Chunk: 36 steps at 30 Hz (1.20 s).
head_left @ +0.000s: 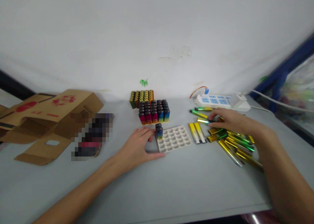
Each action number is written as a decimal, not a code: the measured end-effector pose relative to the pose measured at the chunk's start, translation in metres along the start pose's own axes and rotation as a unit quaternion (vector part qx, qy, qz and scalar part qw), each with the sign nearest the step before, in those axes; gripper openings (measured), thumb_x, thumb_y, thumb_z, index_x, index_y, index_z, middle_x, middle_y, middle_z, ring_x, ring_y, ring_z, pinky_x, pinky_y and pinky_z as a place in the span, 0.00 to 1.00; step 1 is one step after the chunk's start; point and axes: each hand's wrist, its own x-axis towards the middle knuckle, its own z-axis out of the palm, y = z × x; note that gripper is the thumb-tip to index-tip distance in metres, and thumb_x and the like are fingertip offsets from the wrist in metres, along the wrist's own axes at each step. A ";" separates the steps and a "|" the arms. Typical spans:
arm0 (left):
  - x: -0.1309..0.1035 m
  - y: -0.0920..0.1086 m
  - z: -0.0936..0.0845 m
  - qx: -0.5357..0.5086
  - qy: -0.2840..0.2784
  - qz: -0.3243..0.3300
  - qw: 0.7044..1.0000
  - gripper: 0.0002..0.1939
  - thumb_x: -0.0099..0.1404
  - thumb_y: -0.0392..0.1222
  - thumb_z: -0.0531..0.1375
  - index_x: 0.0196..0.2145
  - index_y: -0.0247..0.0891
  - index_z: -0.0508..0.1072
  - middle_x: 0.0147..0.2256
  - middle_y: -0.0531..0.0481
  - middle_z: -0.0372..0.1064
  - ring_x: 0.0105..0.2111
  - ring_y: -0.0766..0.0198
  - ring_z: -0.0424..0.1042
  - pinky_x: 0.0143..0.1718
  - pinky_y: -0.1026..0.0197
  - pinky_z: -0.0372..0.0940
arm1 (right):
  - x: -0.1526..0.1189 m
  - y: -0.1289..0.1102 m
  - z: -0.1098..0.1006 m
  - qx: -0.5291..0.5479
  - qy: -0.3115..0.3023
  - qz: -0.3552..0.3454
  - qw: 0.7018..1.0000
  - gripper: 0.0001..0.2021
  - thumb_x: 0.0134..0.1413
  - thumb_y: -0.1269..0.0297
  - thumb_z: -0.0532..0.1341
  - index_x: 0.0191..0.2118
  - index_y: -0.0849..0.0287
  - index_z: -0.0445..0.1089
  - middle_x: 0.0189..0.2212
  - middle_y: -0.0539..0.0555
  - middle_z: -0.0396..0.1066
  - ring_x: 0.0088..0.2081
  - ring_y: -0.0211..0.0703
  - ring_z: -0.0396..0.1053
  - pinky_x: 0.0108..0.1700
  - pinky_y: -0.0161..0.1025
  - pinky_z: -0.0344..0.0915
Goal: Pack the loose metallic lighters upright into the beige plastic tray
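The smooth gray tabletop [191, 188] meets a matte white wall [157, 30] at its far side. Near the middle lies a pale molded tray [174, 139], a slightly skewed rectangle dimpled with rows of small cups. Two blue-and-yellow cylinders [159, 133] with black tops stand upright at its far left corner. Just beyond, a front block [154, 113] of similar upright pieces stands in tight ranks, glossy, shading from red and orange on the left to blue and yellow on the right. A rear block [142, 98] with gold tops stands behind it, close to the wall.

At left, a brown cardboard box [67, 102] with red print lies with its creased flaps spread. At right, a loose pile of slim, mirror-bright gold and green sleeves [230, 152] lies crisscrossed, near a white power strip [213, 101].

The left hand [142, 144] is open, thumb and fingers parted around the tray's left edge. The right hand [227, 121] curls its fingers down at the far edge of the pile, beside a shiny sleeve [201, 121]; blur leaves it unclear whether they grip it.
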 end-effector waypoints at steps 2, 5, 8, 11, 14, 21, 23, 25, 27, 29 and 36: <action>0.000 0.000 0.000 -0.002 0.001 0.002 1.000 0.29 0.58 0.64 0.76 0.33 0.43 0.66 0.36 0.50 0.73 0.42 0.49 0.76 0.49 0.47 0.69 | -0.002 -0.005 0.000 0.020 -0.001 -0.009 1.000 0.24 0.61 0.40 0.65 0.46 0.57 0.80 0.44 0.62 0.83 0.44 0.59 0.79 0.47 0.53 0.74; 0.000 -0.001 0.000 -0.003 0.000 0.007 1.000 0.29 0.58 0.65 0.75 0.33 0.43 0.66 0.36 0.50 0.73 0.41 0.50 0.75 0.49 0.47 0.70 | -0.005 -0.016 0.001 0.088 0.042 -0.055 0.994 0.24 0.63 0.38 0.65 0.47 0.55 0.81 0.47 0.61 0.83 0.47 0.59 0.79 0.50 0.55 0.75; 0.000 -0.001 0.000 -0.001 -0.002 0.009 1.000 0.29 0.58 0.66 0.75 0.33 0.43 0.65 0.36 0.50 0.73 0.41 0.49 0.75 0.49 0.46 0.70 | -0.005 -0.026 0.003 0.143 0.105 -0.080 0.981 0.22 0.62 0.39 0.69 0.45 0.54 0.81 0.46 0.59 0.83 0.49 0.58 0.79 0.56 0.57 0.74; 0.000 -0.001 0.000 0.002 -0.004 0.010 1.000 0.30 0.58 0.65 0.76 0.32 0.43 0.64 0.36 0.50 0.73 0.42 0.48 0.75 0.50 0.45 0.70 | -0.002 -0.038 0.007 0.218 0.127 -0.085 0.964 0.22 0.59 0.39 0.73 0.43 0.55 0.81 0.43 0.58 0.83 0.46 0.55 0.79 0.55 0.55 0.75; 0.000 -0.001 0.000 0.003 -0.006 0.010 1.000 0.29 0.58 0.64 0.76 0.32 0.43 0.64 0.36 0.50 0.73 0.42 0.49 0.75 0.50 0.46 0.70 | 0.002 -0.051 0.014 0.307 0.145 -0.094 0.936 0.21 0.54 0.43 0.77 0.41 0.55 0.80 0.41 0.56 0.81 0.45 0.51 0.79 0.52 0.50 0.77; 0.000 -0.002 -0.001 0.004 -0.002 0.015 1.000 0.30 0.58 0.67 0.75 0.32 0.44 0.64 0.36 0.50 0.74 0.41 0.50 0.75 0.49 0.47 0.70 | 0.013 -0.090 0.042 0.516 0.148 -0.075 0.840 0.18 0.57 0.46 0.76 0.42 0.52 0.76 0.46 0.55 0.82 0.51 0.51 0.79 0.56 0.52 0.75; 0.000 -0.002 -0.001 0.004 -0.004 0.016 1.000 0.30 0.58 0.66 0.75 0.32 0.43 0.64 0.36 0.50 0.74 0.42 0.50 0.75 0.50 0.47 0.70 | 0.014 -0.102 0.049 0.586 0.123 -0.056 0.799 0.19 0.58 0.45 0.75 0.42 0.51 0.73 0.44 0.54 0.83 0.48 0.50 0.81 0.56 0.53 0.75; 0.000 -0.003 -0.001 0.004 -0.006 0.016 1.000 0.30 0.58 0.66 0.75 0.32 0.43 0.64 0.36 0.50 0.74 0.42 0.49 0.75 0.50 0.46 0.70 | 0.014 -0.112 0.054 0.621 0.094 -0.040 0.777 0.20 0.57 0.45 0.75 0.43 0.51 0.69 0.39 0.52 0.82 0.41 0.47 0.81 0.51 0.50 0.76; 0.000 -0.003 -0.001 0.005 -0.006 0.015 1.000 0.30 0.58 0.66 0.75 0.32 0.43 0.64 0.37 0.50 0.74 0.42 0.50 0.75 0.50 0.46 0.70 | 0.015 -0.121 0.060 0.635 0.073 -0.039 0.768 0.22 0.57 0.45 0.75 0.43 0.51 0.67 0.34 0.48 0.79 0.34 0.43 0.77 0.44 0.45 0.75; 0.000 -0.003 0.000 0.006 -0.005 0.016 1.000 0.30 0.58 0.67 0.75 0.32 0.43 0.65 0.37 0.50 0.74 0.41 0.50 0.75 0.49 0.46 0.70 | 0.016 -0.128 0.066 0.646 0.058 -0.048 0.760 0.23 0.57 0.45 0.75 0.45 0.50 0.66 0.29 0.44 0.74 0.28 0.39 0.69 0.36 0.40 0.71; 0.000 -0.002 0.000 0.010 0.004 0.026 1.000 0.29 0.58 0.66 0.75 0.33 0.44 0.66 0.37 0.50 0.74 0.41 0.50 0.76 0.49 0.47 0.70 | 0.015 -0.142 0.083 0.607 0.050 -0.023 0.793 0.24 0.60 0.36 0.70 0.39 0.53 0.69 0.23 0.41 0.53 0.23 0.34 0.48 0.22 0.33 0.48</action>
